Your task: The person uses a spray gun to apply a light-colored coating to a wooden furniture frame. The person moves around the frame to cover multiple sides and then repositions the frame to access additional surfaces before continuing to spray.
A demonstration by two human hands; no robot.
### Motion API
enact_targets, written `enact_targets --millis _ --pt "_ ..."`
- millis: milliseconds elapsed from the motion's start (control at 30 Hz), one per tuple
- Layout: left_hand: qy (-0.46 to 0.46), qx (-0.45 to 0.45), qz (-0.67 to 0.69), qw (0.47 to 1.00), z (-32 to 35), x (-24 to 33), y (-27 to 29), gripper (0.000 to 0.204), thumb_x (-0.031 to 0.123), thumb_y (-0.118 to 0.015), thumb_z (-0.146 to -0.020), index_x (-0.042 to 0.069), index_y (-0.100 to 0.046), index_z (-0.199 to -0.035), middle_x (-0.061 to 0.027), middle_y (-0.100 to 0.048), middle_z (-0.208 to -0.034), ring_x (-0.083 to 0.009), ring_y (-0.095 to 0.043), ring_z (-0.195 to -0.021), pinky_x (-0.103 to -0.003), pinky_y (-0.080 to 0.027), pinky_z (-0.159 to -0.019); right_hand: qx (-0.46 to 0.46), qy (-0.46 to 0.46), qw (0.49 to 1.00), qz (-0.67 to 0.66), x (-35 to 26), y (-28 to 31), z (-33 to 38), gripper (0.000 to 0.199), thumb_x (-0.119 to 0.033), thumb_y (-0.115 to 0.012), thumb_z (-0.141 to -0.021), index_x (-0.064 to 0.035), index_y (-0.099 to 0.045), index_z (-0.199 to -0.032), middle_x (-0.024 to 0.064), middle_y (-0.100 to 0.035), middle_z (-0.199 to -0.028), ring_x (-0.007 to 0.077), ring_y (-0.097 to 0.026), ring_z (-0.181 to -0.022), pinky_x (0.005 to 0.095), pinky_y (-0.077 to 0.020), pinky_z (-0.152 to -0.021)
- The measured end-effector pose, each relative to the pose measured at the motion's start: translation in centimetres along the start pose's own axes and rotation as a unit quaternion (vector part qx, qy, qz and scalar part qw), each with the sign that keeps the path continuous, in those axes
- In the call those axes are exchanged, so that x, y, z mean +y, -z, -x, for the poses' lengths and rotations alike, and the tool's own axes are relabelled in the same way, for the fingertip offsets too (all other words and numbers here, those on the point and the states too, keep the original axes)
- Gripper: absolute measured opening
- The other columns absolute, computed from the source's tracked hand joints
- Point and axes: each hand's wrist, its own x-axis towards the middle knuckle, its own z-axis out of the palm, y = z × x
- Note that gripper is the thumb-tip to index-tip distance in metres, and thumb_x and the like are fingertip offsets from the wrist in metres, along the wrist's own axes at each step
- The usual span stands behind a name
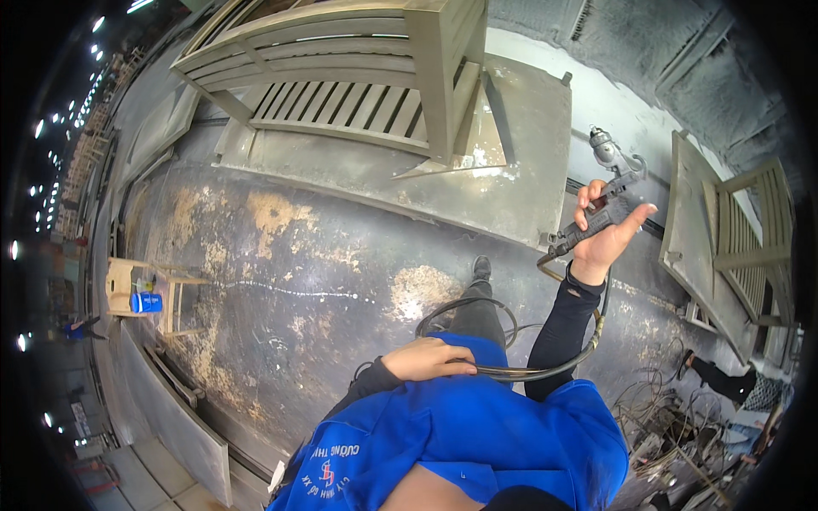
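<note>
My right hand is raised at the right, fingers wrapped round the handle of a metal spray gun. Its thumb sticks out to the side. From the bottom of the handle a dark hose loops down past my forearm toward my waist. There my left hand rests against my blue top, its fingers closed on the hose coils. Beyond both hands, a slatted wooden bench with a grey-beige finish stands on a flat platform, apart from the spray gun.
A second slatted piece stands on a board at the right. Tangled hoses lie at lower right, near another person's leg. A wooden stool and a blue container are at the left. The dark floor has worn patches.
</note>
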Motion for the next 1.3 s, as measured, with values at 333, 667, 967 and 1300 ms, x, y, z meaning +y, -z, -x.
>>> enact_targets --millis 333,667,967,1300 --pt "0.056 0.024 -0.004 0.998 4.5 -2.7 -1.3 0.043 0.054 -0.050 -0.102 0.019 -0.069 -0.118 -0.0149 -0.071 -0.082 -0.0344 -0.070 -0.081 -0.045 -0.052 -0.072 0.248 -0.164 0.938 0.177 16.2 5.8 5.3 0.053 -0.059 -0.050 -0.102 -0.0081 -0.057 -0.089 0.0053 -0.058 -0.063 0.0154 -0.059 -0.051 0.0261 -0.0333 -0.036" --pt "0.063 -0.015 -0.053 0.996 3.7 -3.4 1.9 0.042 0.054 -0.051 -0.102 0.020 -0.066 -0.122 -0.0145 -0.068 -0.077 -0.0339 -0.068 -0.077 -0.044 -0.050 -0.069 0.227 -0.155 0.917 0.287 21.0 7.3 7.3 0.051 -0.056 -0.055 -0.101 -0.0068 -0.062 -0.087 0.0038 -0.061 -0.065 0.0101 -0.057 -0.051 0.0237 -0.0371 -0.039" --pt "0.008 -0.029 0.016 0.999 1.3 -3.6 5.0 0.042 0.053 -0.050 -0.102 0.019 -0.067 -0.120 -0.0125 -0.067 -0.073 -0.0315 -0.068 -0.073 -0.042 -0.050 -0.067 0.105 -0.236 0.804 0.536 23.1 6.8 8.1 0.043 -0.041 -0.067 -0.099 0.0008 -0.074 -0.103 0.0041 -0.061 -0.057 0.0097 -0.058 -0.050 0.0256 -0.0446 -0.048" --pt "-0.099 -0.111 -0.061 0.987 9.7 -7.7 6.9 0.046 0.054 -0.055 -0.100 0.014 -0.068 -0.119 -0.0162 -0.071 -0.090 -0.0353 -0.069 -0.086 -0.043 -0.051 -0.073 0.056 0.174 0.915 0.358 6.1 -11.9 14.8 0.059 -0.048 -0.055 -0.103 0.0030 -0.059 -0.131 0.0060 -0.066 -0.085 0.0093 -0.059 -0.065 0.0198 -0.0400 -0.048"
